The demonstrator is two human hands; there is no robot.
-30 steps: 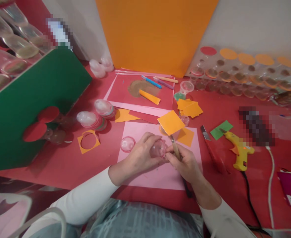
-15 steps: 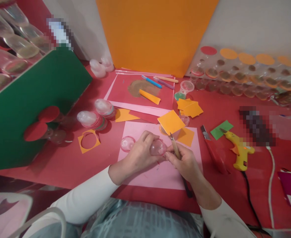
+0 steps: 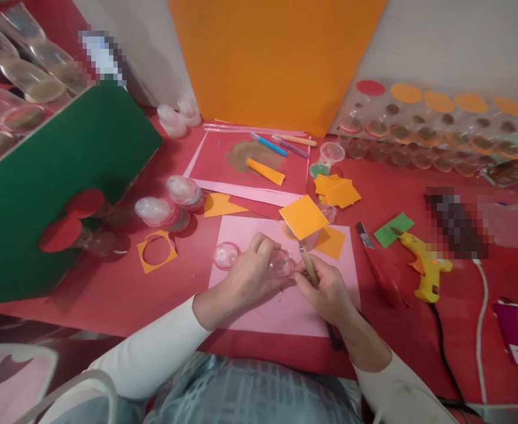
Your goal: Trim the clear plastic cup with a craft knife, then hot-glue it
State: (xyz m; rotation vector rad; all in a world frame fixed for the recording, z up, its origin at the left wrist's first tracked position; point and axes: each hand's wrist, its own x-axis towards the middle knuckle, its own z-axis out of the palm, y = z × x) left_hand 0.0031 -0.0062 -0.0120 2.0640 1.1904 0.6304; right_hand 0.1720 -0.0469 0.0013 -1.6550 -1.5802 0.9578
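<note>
My left hand (image 3: 252, 271) is closed around a small clear plastic dome with a pink rim (image 3: 279, 264). It holds the dome tilted above a pink paper sheet (image 3: 259, 315). My right hand (image 3: 327, 288) grips a wooden-handled craft knife (image 3: 309, 268), its metal tip pointing up and away. The right thumb and fingertips touch the dome's rim. Left of my left hand, a similar pink-rimmed dome (image 3: 226, 255) lies on the sheet. Just beyond the knife tip, an orange paper square (image 3: 304, 217) rests on something partly hidden. A dark handle (image 3: 335, 338) shows beneath my right wrist.
At right lie a red utility knife (image 3: 385, 271) and a yellow glue gun (image 3: 431, 268) with its cord. Stacked plastic domes (image 3: 159, 212) stand at left, near a green board (image 3: 65, 194). Orange paper squares (image 3: 341, 192) and pens (image 3: 268, 144) lie farther back.
The craft knife has tilted slightly, its tip moving a little left and down. My left hand stays almost still, with the dome turned slightly.
</note>
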